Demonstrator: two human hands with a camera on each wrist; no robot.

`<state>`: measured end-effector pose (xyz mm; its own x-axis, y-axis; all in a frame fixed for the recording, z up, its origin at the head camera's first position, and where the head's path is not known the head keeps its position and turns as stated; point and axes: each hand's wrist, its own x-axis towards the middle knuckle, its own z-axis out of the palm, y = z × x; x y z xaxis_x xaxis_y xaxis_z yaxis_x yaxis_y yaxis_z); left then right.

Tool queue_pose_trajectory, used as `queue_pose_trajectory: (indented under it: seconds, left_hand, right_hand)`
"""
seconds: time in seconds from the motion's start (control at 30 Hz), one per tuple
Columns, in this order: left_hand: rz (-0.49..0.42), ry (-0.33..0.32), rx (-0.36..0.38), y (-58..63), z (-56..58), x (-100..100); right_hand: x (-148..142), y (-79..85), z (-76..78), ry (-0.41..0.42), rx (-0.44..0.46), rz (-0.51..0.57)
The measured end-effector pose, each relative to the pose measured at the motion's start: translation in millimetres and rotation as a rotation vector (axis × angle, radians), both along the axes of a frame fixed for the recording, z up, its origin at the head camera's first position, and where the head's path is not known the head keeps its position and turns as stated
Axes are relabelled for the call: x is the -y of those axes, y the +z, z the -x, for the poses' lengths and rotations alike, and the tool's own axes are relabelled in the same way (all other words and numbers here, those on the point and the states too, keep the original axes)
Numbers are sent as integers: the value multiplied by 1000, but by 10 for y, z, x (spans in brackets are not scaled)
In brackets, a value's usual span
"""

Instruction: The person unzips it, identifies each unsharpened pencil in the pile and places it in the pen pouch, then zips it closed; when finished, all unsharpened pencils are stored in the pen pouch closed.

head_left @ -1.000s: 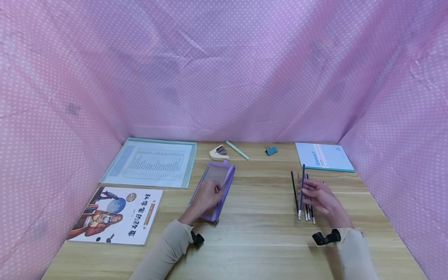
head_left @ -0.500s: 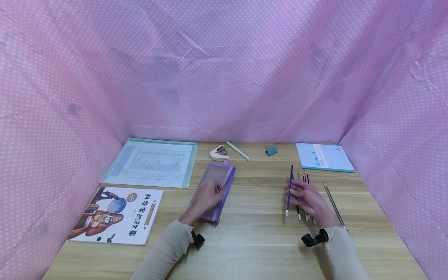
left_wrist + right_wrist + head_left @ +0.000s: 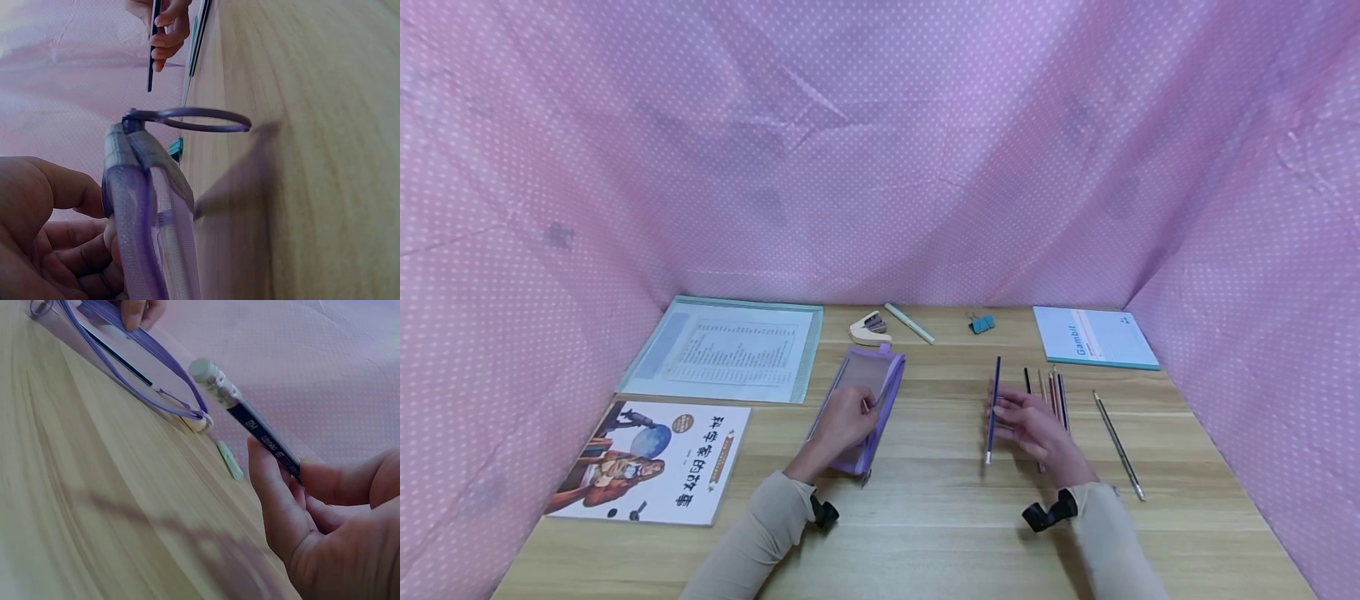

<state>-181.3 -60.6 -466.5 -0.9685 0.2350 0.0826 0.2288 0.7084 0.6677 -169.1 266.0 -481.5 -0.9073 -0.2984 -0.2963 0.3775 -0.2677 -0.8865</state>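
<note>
Pinching dark pencil (image 3: 255,428), right grip (image 3: 1036,429), holding purple pouch (image 3: 882,421), left grip (image 3: 845,419), "Gambit" notebook (image 3: 1097,337) beyond

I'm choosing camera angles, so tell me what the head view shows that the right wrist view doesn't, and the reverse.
Only head: the picture book, light blue notebook and teal binder clip. Only right wrist: lettering along the held pencil. Both: that pencil in the right hand, the left hand gripping the purple pouch, and the pale green pen.
</note>
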Motion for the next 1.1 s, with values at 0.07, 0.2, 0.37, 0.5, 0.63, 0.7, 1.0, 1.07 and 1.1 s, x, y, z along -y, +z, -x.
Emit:
queue_pose_trajectory:
  seconds: [0.07, 0.2, 0.37, 0.5, 0.63, 0.7, 1.0, 1.07, 1.1]
  left_hand:
    - [-2, 2, 4, -1, 4, -2]
    - [-8, -1, -1, 0, 4, 0]
    - [-15, -1, 16, -3, -2, 5]
    - [-7, 7, 14, -10, 4, 4]
    - [-1, 13, 5, -6, 6, 3]
    - [-1, 11, 10, -2, 2, 2]
    - [-7, 11, 29, 12, -6, 4]
    - [-10, 10, 30, 15, -7, 5]
    - [-11, 9, 32, 15, -6, 6]
  right_hand:
    - [40, -5, 7, 4, 2, -7]
    - [119, 4, 9, -2, 7, -23]
    - [211, 9, 16, 23, 2, -23]
    - [289, -3, 27, 31, 8, -32]
    - [380, -13, 34, 26, 8, -51]
    - [428, -18, 39, 24, 4, -55]
    - [620, -38, 53, 22, 10, -46]
    - [668, -45, 56, 15, 18, -34]
    - [694, -49, 59, 14, 19, -35]
